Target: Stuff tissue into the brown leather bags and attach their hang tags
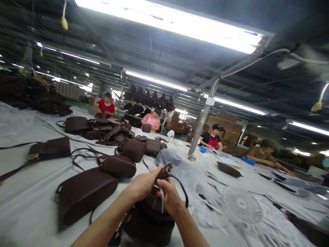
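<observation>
Your left hand [144,185] and right hand [170,196] grasp a small dark-brown leather-look piece [162,173] above a rounded dark-brown bag [151,224] on the white surface [28,209]; two-sided grip, presumably for steadiness.

The bag [150,228] at lower centre is dark brown, like the pouches [87,192] at left, against a white tabletop [17,209]. The fan [243,204] at lower right is white, its grille swirl-patterned; a top [152,122] near centre is pink.

factory workshop — brown bags [84,193] strewn over long worktable [28,206], stacked cartons [227,132] behind, strip lights [174,24] overhead
</observation>
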### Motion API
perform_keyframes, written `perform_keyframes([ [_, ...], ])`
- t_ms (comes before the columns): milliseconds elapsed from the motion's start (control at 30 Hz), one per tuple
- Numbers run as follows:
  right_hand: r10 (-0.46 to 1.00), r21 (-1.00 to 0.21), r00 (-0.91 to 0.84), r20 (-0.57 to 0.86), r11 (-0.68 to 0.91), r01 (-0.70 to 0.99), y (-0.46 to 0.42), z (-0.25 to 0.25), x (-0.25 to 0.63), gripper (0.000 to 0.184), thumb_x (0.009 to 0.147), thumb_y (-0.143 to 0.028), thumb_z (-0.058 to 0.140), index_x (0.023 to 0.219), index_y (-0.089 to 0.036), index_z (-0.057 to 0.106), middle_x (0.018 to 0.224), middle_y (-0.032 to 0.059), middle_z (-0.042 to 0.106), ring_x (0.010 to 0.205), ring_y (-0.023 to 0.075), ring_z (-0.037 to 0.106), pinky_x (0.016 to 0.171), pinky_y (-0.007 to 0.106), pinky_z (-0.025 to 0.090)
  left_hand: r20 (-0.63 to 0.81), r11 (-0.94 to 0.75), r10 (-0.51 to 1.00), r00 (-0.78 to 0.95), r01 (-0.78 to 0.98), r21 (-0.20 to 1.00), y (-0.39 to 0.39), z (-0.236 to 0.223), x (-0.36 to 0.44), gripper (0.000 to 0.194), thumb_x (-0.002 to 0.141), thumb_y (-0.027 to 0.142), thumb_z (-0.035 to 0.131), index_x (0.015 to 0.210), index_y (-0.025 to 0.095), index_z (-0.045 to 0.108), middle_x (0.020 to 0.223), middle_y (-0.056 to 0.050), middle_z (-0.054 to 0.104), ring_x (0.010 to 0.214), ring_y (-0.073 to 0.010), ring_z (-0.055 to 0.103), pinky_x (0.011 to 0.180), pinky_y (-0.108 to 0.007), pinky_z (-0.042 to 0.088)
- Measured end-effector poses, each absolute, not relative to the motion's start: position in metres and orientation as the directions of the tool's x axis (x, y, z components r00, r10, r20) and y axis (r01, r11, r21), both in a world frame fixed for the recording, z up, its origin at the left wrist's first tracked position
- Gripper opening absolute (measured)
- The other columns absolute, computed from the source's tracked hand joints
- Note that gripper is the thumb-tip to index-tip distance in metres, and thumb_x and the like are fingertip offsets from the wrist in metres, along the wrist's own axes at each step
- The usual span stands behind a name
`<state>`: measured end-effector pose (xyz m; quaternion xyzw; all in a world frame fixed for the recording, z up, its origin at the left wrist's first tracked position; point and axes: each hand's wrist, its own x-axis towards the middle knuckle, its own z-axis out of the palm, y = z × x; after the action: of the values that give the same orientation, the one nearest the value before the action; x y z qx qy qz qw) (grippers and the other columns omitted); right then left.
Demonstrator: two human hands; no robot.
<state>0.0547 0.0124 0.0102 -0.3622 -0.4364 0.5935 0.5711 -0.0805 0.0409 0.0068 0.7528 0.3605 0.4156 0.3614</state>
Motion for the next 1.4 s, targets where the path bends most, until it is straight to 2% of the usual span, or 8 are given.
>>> perform_keyframes([
  [200, 0.998, -0.879, 0.063, 0.02, 0.048, -0.474, 0.019, 0.01, 0.047, 0.05, 0.048, -0.046, 0.087, 0.079, -0.016, 0.062, 0.069, 0.0017, 0.065, 0.055, 0.013, 0.055, 0.045, 0.022, 0.041, 0.439, -0.53, 0.834, 0.334, 0.267, 0.805, 0.04, 0.0, -0.072, 0.077, 0.073, 0.018, 0.06, 0.145, 0.02, 0.035, 0.077, 0.0, 0.062, 0.07, -0.0181, 0.056, 0.07, -0.025, 0.04],
  [367, 0.998, -0.896, 0.068, -0.005, 0.026, -0.444, 0.024, 0.007, 0.045, 0.054, 0.049, -0.05, 0.087, 0.085, -0.016, 0.064, 0.079, 0.0049, 0.069, 0.064, 0.015, 0.061, 0.047, 0.022, 0.044, 0.434, -0.458, 0.864, 0.255, 0.042, 0.888, 0.039, -0.004, -0.073, 0.041, 0.08, 0.031, 0.056, 0.118, 0.015, 0.063, 0.071, 0.0, 0.057, 0.069, -0.0165, 0.049, 0.067, -0.025, 0.04],
  [567, 0.998, -1.0, -0.06, 0.008, 0.009, 0.012, 0.017, 0.009, 0.056, 0.049, 0.065, -0.05, 0.076, 0.095, -0.014, 0.062, 0.07, 0.0033, 0.065, 0.056, 0.0163, 0.062, 0.039, 0.02, 0.041, 0.433, -0.449, 0.887, 0.159, 0.079, 0.89, 0.05, -0.004, -0.071, 0.032, 0.087, 0.039, 0.046, 0.073, 0.015, 0.063, 0.064, 0.0, 0.053, 0.065, -0.0156, 0.048, 0.063, -0.025, 0.038],
  [733, 0.96, -0.897, -0.03, 0.279, 0.271, 0.349, 0.002, 0.016, 0.07, 0.023, 0.075, -0.039, 0.067, 0.089, -0.021, 0.062, 0.059, -0.0005, 0.063, 0.049, 0.0172, 0.06, 0.044, 0.026, 0.046, 0.414, -0.446, 0.889, 0.193, 0.162, 0.88, 0.057, -0.006, -0.071, 0.035, 0.086, 0.04, 0.045, 0.063, 0.017, 0.055, 0.056, 0.003, 0.047, 0.058, -0.014, 0.044, 0.058, -0.025, 0.033],
  [833, 0.948, -0.92, -0.167, 0.269, 0.305, 0.247, -0.004, 0.026, 0.073, 0.019, 0.072, -0.036, 0.071, 0.081, -0.02, 0.068, 0.065, 0.0006, 0.065, 0.06, 0.0166, 0.061, 0.053, 0.026, 0.048, 0.419, -0.453, 0.882, 0.217, 0.142, 0.88, 0.057, -0.007, -0.069, 0.03, 0.083, 0.036, 0.047, 0.062, 0.017, 0.057, 0.063, 0.0, 0.054, 0.065, -0.0153, 0.049, 0.062, -0.025, 0.037],
  [1000, 0.91, -0.975, -0.362, 0.203, 0.222, 0.013, -0.006, 0.038, 0.08, 0.057, 0.06, -0.031, 0.08, 0.114, -0.02, 0.067, 0.071, -0.0024, 0.064, 0.07, 0.0143, 0.061, 0.061, 0.023, 0.046, 0.391, -0.428, 0.887, 0.246, 0.119, 0.896, 0.055, -0.009, -0.068, 0.024, 0.08, 0.027, 0.044, 0.07, 0.015, 0.062, 0.065, -0.001, 0.058, 0.062, -0.0154, 0.052, 0.06, -0.024, 0.039],
  [1233, 0.963, -0.968, -0.192, 0.191, 0.218, 0.128, -0.002, 0.041, 0.086, 0.039, 0.072, -0.056, 0.067, 0.08, -0.017, 0.069, 0.063, 0.0001, 0.065, 0.039, 0.0064, 0.045, 0.035, 0.018, 0.031, 0.484, -0.517, 0.85, 0.208, 0.154, 0.842, 0.04, -0.005, -0.066, 0.027, 0.087, 0.031, 0.046, 0.073, 0.017, 0.064, 0.072, -0.001, 0.063, 0.071, -0.016, 0.055, 0.068, -0.024, 0.039],
  [1400, 0.988, -0.984, -0.135, 0.071, 0.092, 0.155, 0.003, 0.036, 0.086, 0.043, 0.067, -0.059, 0.066, 0.067, -0.016, 0.059, 0.054, 0.0, 0.064, 0.034, 0.0069, 0.047, 0.03, 0.016, 0.029, 0.499, -0.516, 0.856, 0.132, 0.225, 0.826, 0.032, -0.008, -0.063, 0.023, 0.087, 0.029, 0.051, 0.107, 0.021, 0.06, 0.087, -0.003, 0.07, 0.079, -0.019, 0.062, 0.072, -0.025, 0.041],
])
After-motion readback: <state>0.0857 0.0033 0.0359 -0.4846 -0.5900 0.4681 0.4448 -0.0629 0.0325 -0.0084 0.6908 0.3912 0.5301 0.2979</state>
